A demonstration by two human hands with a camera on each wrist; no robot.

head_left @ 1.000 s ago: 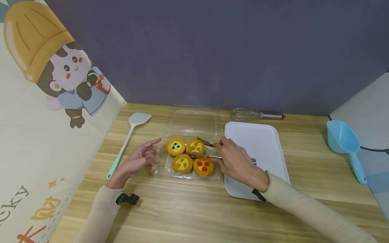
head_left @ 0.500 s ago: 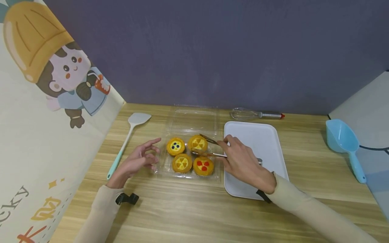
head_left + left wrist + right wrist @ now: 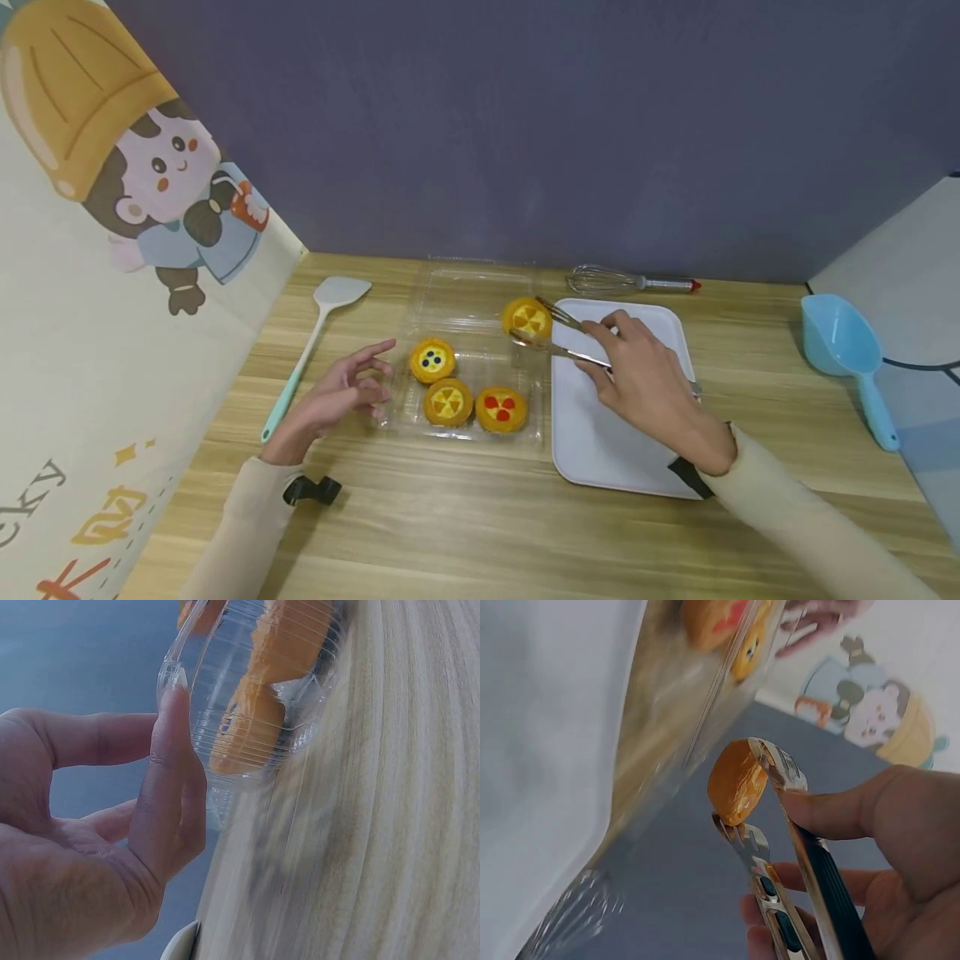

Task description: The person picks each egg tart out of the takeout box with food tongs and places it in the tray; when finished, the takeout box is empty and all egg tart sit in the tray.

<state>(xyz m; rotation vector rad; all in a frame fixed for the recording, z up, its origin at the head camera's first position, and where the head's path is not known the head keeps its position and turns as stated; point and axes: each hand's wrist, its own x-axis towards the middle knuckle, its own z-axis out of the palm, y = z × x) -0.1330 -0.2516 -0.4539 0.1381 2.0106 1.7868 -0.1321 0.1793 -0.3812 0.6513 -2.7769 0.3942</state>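
My right hand (image 3: 651, 382) grips metal tongs (image 3: 573, 357), and a yellow-topped tart (image 3: 527, 319) is pinched between their tips, raised over the right side of the clear container. In the right wrist view the lifted tart (image 3: 737, 782) hangs clear of the container between the tong ends. Three tarts sit in the container (image 3: 467, 433): one with blue dots (image 3: 432, 360), one with yellow wedges (image 3: 448, 402) and one with red pieces (image 3: 502, 409). My left hand (image 3: 341, 394) is at the container's left edge, fingers relaxed; in the left wrist view its fingertips (image 3: 174, 694) touch the clear rim.
Right of the container lies a white tray (image 3: 618, 450), partly under my right hand. A whisk (image 3: 633, 282) lies behind it. A white spatula with a green handle (image 3: 303, 354) is at the left, and a blue scoop (image 3: 843, 337) at the far right.
The tart that sat at the container's back right has been lifted out with the tongs. My right hand has moved right and up with it; my left hand has stayed in place.
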